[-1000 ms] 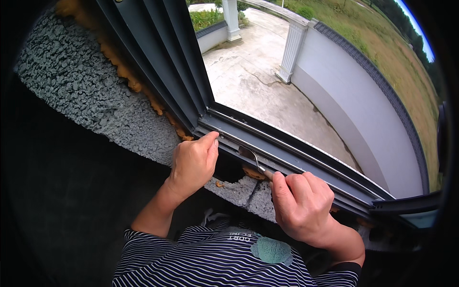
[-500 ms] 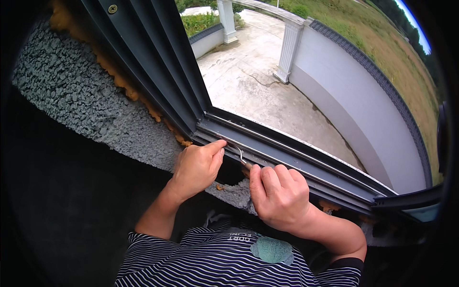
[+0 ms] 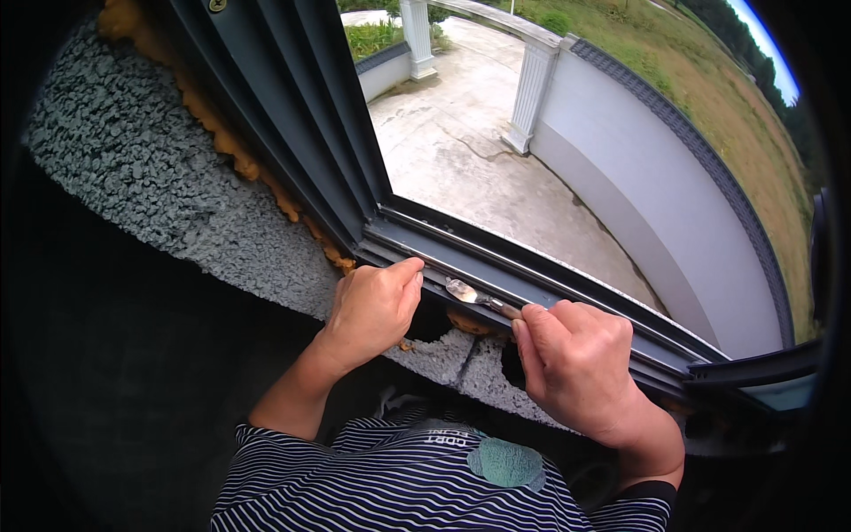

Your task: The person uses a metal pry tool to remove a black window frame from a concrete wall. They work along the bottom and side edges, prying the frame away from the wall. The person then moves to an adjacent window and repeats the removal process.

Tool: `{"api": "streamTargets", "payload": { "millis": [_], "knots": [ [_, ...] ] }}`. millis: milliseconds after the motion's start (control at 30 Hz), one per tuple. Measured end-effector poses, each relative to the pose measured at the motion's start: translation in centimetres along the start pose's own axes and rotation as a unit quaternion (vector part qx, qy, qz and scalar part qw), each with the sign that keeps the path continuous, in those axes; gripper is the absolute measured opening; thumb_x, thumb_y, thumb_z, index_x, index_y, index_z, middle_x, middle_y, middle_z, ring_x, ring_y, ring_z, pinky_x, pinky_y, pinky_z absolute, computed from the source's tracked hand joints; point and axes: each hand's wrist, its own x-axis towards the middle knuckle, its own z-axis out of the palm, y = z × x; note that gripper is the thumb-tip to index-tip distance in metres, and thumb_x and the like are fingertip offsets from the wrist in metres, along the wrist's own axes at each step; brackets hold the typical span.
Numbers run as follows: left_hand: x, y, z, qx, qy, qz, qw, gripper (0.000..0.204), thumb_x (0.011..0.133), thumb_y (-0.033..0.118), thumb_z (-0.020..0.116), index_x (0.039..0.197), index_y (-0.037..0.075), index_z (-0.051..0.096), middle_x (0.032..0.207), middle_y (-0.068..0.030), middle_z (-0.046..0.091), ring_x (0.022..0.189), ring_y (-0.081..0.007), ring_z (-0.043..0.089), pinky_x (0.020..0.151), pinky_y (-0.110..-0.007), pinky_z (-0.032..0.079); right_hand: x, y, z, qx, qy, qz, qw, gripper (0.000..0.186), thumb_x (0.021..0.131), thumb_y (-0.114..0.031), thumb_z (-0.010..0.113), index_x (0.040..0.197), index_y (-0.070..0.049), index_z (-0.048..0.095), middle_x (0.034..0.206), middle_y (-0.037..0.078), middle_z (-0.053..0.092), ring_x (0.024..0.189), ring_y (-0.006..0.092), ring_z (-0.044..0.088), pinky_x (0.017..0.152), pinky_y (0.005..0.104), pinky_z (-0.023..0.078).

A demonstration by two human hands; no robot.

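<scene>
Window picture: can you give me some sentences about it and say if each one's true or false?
1. The right hand holds a small tool. True.
2. The left hand is holding the tool's handle. False: its fingertips are by the window track.
3. Orange foam runs along the dark frame. True.
4. The shirt is plain red. False: it has dark and white stripes.
5. There is grass outside. True.
</scene>
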Motion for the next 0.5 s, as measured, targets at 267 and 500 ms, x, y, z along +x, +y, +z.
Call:
{"api": "streamTargets", "payload": {
  "millis": [267, 500],
  "knots": [
    [-0.5, -0.5, 0.3, 0.001, 0.026, 0.036, 0.999, 0.021, 0.097, 0.01, 0.062, 0.11, -0.005, 0.071, 0.064, -0.0212, 0.063, 0.053, -0.0272, 0.066, 0.052, -0.035, 0.049, 0.3, 2.9, -3.8, 0.012, -0.12, 0.104, 0.987, 0.016, 0.082, -0.012, 0.072, 0.067, -0.007, 0.067, 0.059, 0.009, 0.059, 0.055, 0.0325, 0.06, 0.051, 0.0432, 0.046],
    [-0.3, 0.1, 0.1, -0.004, 0.013, 0.018, 1.0, 0.022, 0.097, 0.012, 0.061, 0.11, -0.003, 0.071, 0.064, -0.0206, 0.063, 0.055, -0.0298, 0.065, 0.054, -0.038, 0.05, 0.1, 3.6, -0.7, 0.047, -0.091, 0.075, 0.992, 0.016, 0.085, -0.013, 0.073, 0.072, -0.006, 0.066, 0.061, 0.008, 0.058, 0.057, 0.0306, 0.061, 0.052, 0.0426, 0.047]
  ]
}}
